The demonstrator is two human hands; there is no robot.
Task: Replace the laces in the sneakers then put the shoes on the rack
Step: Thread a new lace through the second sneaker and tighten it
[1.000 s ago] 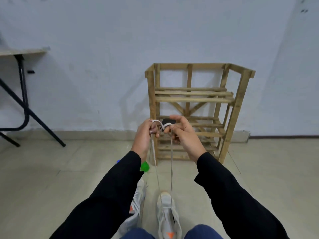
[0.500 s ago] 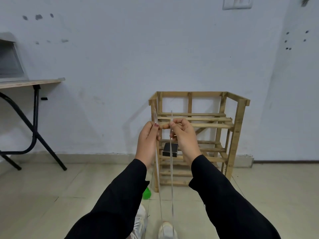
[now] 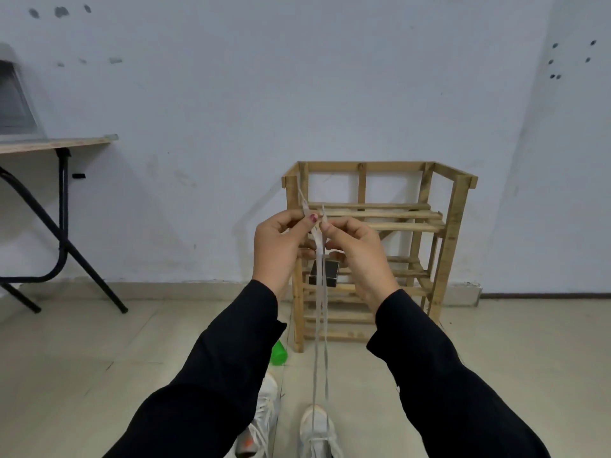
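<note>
pinching lace (image 3: 320,312) in left hand (image 3: 281,249), right hand (image 3: 358,252), sneaker (image 3: 317,431) below, rack (image 3: 453,226) behind

The pale beige tiled floor (image 3: 99,358) carries a slatted wooden rack (image 3: 456,226) against the wall and a black-legged folding table (image 3: 59,145) at far left. A small green plastic object (image 3: 279,353) lies near the rack's front left foot. A white fabric sneaker (image 3: 264,411) lies nearest, with a second white sneaker (image 3: 315,428) just right of it. A small black box (image 3: 330,274) sits on a middle rack shelf, and a blurred grey object (image 3: 13,107) rests on the tabletop.
</note>
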